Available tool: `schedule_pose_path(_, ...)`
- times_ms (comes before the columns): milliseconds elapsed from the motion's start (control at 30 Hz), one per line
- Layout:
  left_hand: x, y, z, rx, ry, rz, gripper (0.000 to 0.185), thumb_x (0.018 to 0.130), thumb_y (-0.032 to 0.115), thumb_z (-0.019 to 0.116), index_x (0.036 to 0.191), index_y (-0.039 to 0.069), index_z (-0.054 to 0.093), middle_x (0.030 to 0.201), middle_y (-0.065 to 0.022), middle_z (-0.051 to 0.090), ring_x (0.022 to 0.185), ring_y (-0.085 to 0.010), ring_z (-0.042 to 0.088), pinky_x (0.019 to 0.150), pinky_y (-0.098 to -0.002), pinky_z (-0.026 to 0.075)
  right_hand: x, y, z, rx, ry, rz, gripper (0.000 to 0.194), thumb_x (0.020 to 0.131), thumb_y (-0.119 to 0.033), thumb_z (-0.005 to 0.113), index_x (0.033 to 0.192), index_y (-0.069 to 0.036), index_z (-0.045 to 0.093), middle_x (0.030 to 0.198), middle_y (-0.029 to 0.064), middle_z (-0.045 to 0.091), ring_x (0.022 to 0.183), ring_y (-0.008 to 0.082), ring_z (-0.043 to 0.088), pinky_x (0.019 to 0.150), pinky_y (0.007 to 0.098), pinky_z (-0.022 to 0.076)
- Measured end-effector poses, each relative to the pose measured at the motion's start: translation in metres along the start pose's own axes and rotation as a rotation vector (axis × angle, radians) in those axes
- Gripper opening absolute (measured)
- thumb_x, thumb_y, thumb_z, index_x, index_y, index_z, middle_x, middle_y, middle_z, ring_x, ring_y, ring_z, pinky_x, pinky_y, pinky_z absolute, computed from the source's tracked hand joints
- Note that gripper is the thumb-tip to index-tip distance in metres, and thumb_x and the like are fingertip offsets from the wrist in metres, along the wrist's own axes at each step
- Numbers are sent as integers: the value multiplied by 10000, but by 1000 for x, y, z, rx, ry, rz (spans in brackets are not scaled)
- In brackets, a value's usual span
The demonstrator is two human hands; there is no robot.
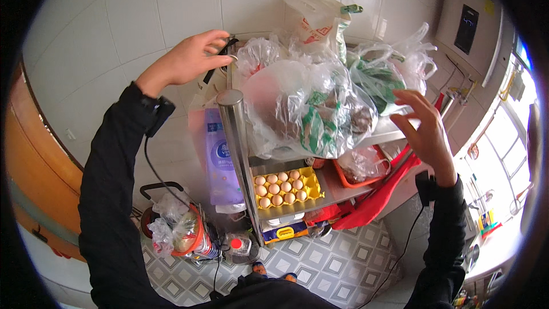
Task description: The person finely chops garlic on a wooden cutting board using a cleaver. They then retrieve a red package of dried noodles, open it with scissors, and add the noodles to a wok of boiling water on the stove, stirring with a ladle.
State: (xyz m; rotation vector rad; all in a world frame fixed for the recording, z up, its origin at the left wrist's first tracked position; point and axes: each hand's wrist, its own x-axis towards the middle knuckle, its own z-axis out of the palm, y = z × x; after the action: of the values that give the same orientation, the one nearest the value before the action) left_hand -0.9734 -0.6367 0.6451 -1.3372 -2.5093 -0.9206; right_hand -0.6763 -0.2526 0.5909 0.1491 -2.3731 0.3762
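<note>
My left hand is raised at the left of a metal shelf rack, its fingers curved and apart with nothing held. Just beyond its fingertips is a black strap-like item at the rack's corner. My right hand hangs by the right front of the top shelf, thumb and fingers spread. Between the hands sits a large clear plastic bag with green-printed packaging inside; its other contents are blurred by the film. Behind it are a white carrier bag with red print and a clear bag with green contents.
Below, a yellow tray of eggs and an orange basket share the middle shelf. Red cloth hangs at the right. A purple package, a filled orange bin and a red-capped bottle stand left.
</note>
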Motion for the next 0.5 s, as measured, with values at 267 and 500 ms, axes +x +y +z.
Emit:
schedule_pose_path(267, 93, -28, 23, 207, -291, 157, 655, 926, 276, 771, 1487, 39, 529, 1318, -174, 668, 1207, -298, 621, 1019, -408, 501, 151, -12, 39, -15, -186, -185, 449, 986, -248, 741, 1366, -24, 662, 1247, 179, 730, 1092, 289, 737, 914, 420, 610)
schedule_pose_path(500, 129, -62, 23, 145, 40, 145, 313, 940, 137, 655, 1214, -12, 658, 871, -55, 696, 765, -164, 629, 727, -352, 533, 221, -40, 115, 14, -376, -314, 516, 977, -273, 776, 1410, -30, 633, 1199, 189, 753, 1053, 281, 751, 936, 411, 595)
